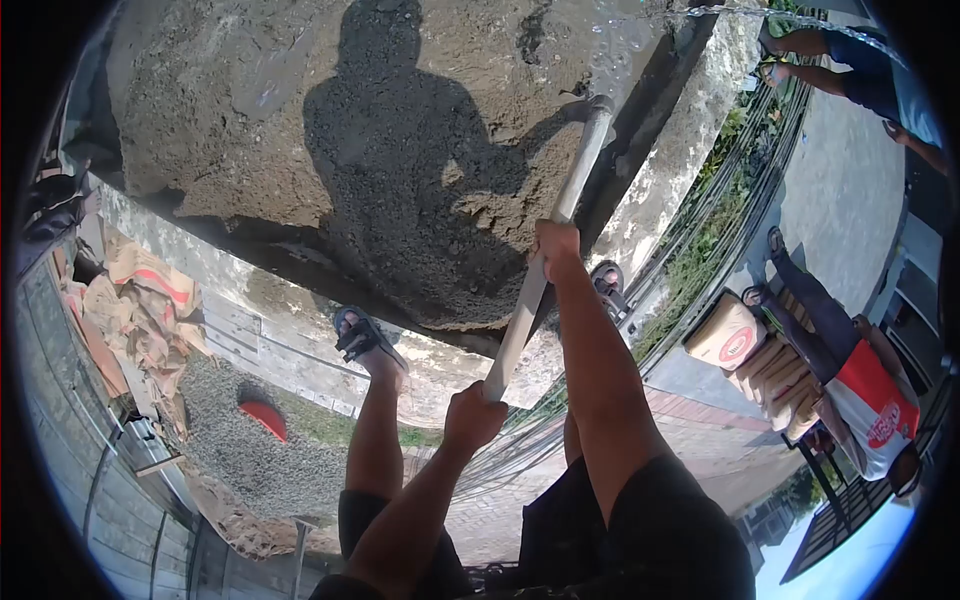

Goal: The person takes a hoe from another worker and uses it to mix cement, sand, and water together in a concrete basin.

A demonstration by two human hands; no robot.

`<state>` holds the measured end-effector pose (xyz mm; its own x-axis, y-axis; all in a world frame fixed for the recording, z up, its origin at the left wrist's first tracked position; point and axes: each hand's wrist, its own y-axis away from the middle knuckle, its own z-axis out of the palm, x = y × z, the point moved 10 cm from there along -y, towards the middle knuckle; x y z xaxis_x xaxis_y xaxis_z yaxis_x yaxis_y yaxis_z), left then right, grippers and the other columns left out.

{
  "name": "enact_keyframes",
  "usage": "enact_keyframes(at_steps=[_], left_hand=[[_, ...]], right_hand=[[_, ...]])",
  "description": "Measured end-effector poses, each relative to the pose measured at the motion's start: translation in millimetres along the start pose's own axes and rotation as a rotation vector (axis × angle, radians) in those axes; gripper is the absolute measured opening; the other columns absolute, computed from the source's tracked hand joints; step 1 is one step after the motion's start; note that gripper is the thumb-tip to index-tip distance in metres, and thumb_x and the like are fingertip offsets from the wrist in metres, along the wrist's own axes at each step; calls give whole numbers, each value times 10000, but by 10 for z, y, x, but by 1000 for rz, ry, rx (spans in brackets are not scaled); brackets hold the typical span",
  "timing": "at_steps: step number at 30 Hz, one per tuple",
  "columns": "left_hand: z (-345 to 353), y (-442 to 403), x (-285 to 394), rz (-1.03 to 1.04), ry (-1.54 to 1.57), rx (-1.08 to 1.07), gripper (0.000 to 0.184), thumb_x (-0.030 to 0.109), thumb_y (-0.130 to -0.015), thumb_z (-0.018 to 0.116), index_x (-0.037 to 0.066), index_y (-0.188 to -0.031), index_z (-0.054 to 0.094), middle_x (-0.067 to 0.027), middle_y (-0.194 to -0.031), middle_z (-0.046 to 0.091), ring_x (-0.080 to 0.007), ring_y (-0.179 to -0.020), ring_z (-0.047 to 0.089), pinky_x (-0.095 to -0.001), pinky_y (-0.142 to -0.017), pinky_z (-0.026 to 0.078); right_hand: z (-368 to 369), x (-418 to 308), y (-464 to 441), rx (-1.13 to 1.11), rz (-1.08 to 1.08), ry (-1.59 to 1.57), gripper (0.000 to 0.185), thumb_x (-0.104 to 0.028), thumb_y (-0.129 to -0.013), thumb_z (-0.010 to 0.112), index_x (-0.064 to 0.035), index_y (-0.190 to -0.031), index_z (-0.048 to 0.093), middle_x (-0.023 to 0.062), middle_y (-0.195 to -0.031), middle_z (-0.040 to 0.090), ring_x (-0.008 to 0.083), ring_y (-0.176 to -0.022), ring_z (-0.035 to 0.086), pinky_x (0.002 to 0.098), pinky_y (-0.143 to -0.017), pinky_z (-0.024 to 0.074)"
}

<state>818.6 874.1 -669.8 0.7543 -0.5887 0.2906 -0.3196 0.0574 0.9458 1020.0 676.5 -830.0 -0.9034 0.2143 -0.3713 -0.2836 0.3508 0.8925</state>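
Both my hands hold the long pale handle of a hoe (521, 325) slanting up and away from me. My left hand (473, 417) is closed around its near end. Farther up the shaft, my right hand (556, 247) is wrapped around the middle. The hoe's head (598, 104) is at the far end, against the wet grey-brown mix of sand and gravel (230, 130); its blade is mostly hidden. My shadow falls across the mix. A stream of water (740, 11) splashes in at the top right.
I stand with sandalled feet on the pale concrete ledge (425, 365) around the mix. Cables (690, 270) run along the right. Two people stand on the right, one near stacked paper sacks (765, 375). Crumpled sacks (140, 300) and a gravel pile (235, 430) lie left.
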Motion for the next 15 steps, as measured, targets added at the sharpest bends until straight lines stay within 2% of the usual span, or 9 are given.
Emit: enact_keyframes(at_steps=[1,2,4,6,8,9,11,13,15], left_hand=[[180,342,-283,7,-71,15,406,240,-736,641,-29,-1039,652,-271,-969,691,-430,-971,659,-476,-878,522],[41,701,-248,-242,11,-36,412,247,-738,632,-32,-1041,653,-275,-963,690,-441,-953,660,-486,-871,524],[199,999,-620,-292,-13,-10,387,247,-737,658,-31,-1006,653,-281,-929,687,-446,-908,668,-504,-824,536],[383,1312,-730,-117,-23,-9,335,239,-752,657,-16,-969,639,-267,-867,679,-451,-843,669,-516,-757,551],[688,1682,-1114,-322,80,-60,356,232,-737,672,3,-1008,643,-230,-881,694,-440,-854,677,-518,-786,559],[830,1804,-1173,-281,87,-50,388,231,-729,682,31,-1060,644,-223,-883,698,-431,-873,679,-517,-808,560],[973,1784,-1105,-179,112,-18,399,229,-729,685,55,-1086,645,-220,-877,699,-425,-872,681,-527,-804,556],[515,1360,-537,-79,227,50,318,201,-734,689,46,-1008,639,-215,-813,689,-409,-808,686,-520,-730,557],[-63,727,-1,79,279,205,259,182,-739,683,38,-950,637,-212,-782,683,-408,-782,684,-469,-692,554]], right_hand=[[106,696,98,-26,90,50,128,-30,-779,574,-8,-674,504,85,-541,463,215,-412,468,389,-407,421],[181,1008,363,-87,141,-15,136,-40,-779,585,-20,-671,504,80,-536,459,206,-408,465,383,-407,419],[185,1334,619,-144,199,6,168,-41,-770,602,-35,-653,480,62,-540,459,195,-407,468,376,-401,416],[29,1541,928,-64,222,105,131,-21,-782,602,-31,-733,480,60,-557,460,183,-408,473,363,-381,409],[-28,1304,1546,-42,185,175,323,0,-804,605,-21,-1063,413,58,-600,464,159,-400,471,338,-349,404],[-33,1095,1806,-93,140,198,413,-57,-793,652,10,-1139,436,75,-652,518,167,-428,523,335,-364,424],[32,608,2038,-140,32,213,444,-55,-791,648,21,-1169,429,76,-655,522,162,-437,536,332,-366,426],[270,-218,2113,-137,-96,255,421,-63,-798,639,29,-1160,445,84,-665,538,158,-449,550,320,-377,432],[713,-1215,2059,-168,-362,232,386,-70,-810,625,41,-1142,462,92,-685,560,152,-457,557,307,-393,442]])
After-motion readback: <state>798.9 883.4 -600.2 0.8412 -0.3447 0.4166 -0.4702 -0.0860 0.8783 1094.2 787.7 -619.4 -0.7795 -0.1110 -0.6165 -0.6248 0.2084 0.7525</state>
